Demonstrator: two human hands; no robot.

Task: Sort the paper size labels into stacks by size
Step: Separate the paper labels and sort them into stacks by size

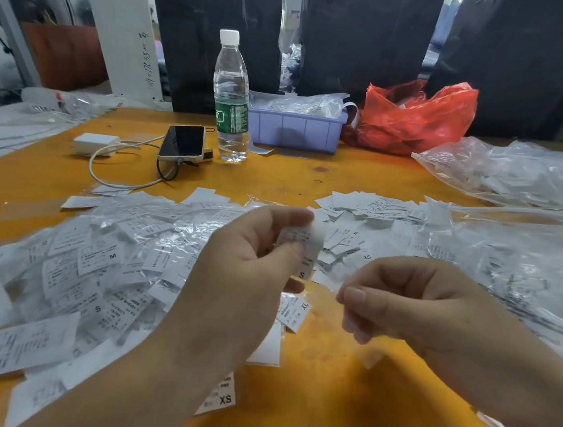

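The left hand (251, 265) pinches a label marked S (305, 253); the right hand (412, 301) curls empty. Near labels read XL (294, 312) and XS (221, 397).

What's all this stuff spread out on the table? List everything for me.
Table: one, orange, under everything.
Size labels: too many to count, white, heaped at left and centre.
Water bottle: one, clear, green wrapper, far centre.
Phone: one, dark screen, left of bottle.
Charger: one, white, far left.
Tray: one, lilac, right of bottle.
Red bag: one, behind tray.
Clear bags: several, right side.
Left hand: pinches a label.
Right hand: curled; contents unclear.
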